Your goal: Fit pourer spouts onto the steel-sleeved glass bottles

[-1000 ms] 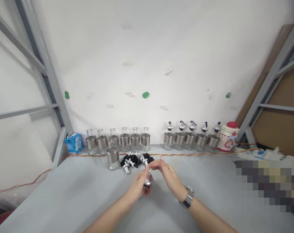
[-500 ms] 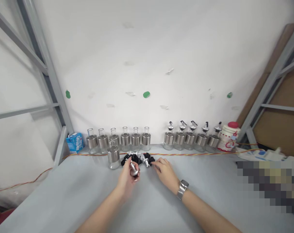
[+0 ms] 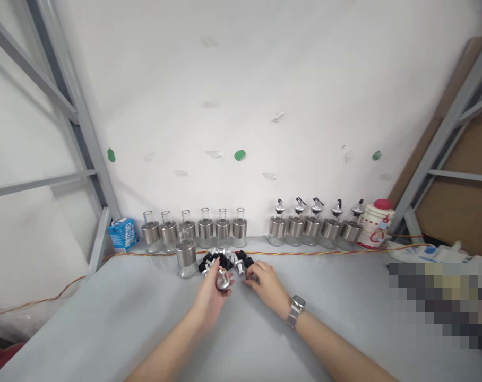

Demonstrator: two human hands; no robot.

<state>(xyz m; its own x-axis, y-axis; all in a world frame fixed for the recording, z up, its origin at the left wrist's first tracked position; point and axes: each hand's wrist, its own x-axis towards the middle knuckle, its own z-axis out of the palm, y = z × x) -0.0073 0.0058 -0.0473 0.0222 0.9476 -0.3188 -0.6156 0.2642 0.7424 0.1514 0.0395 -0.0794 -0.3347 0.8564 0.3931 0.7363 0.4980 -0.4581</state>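
My left hand is closed around a silver pour spout, its round metal part facing me. Just beyond lies a pile of black and silver spout parts. At the right end of this pile, my right hand has its fingers curled together; a small dark piece seems to be at the fingertips, too small to make out. A glass bottle with a steel band stands upright left of the pile, without a spout.
Several spoutless bottles line the wall at left. Several bottles with spouts stand at right, beside a white jar with a red lid. A blue carton is at far left. A twisted wire crosses the table's back.
The spout in my left hand has turned so its round part faces me more. My right hand has shifted slightly toward me and left, its fingers curling in.
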